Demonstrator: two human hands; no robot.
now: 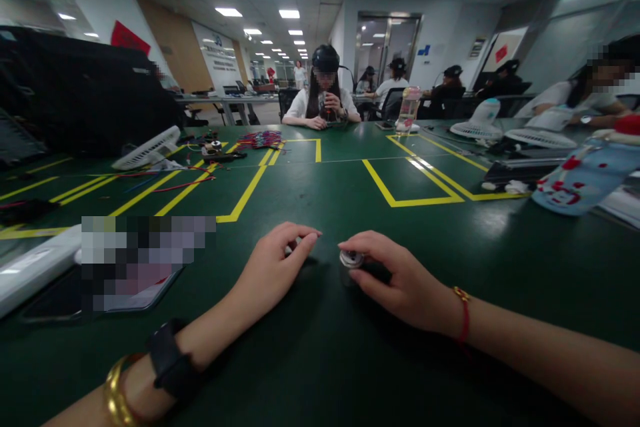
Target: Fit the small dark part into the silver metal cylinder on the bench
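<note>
My right hand [400,277] rests on the green table [320,360] with its fingers curled round a small round metal part [351,259]. A red cord bracelet sits on that wrist. My left hand [277,267] lies beside it, fingers curled and pinched on something small and pale that I cannot make out. The left wrist carries a black band and a gold bangle. The two hands are a few centimetres apart, near the table's middle front.
A phone [125,287] and a white strip lie at the left. Yellow tape outlines [415,200] mark the table. A white fan [147,149], wires and small parts sit far left; a patterned bottle [580,177] lies right. A person [325,97] sits opposite, others behind.
</note>
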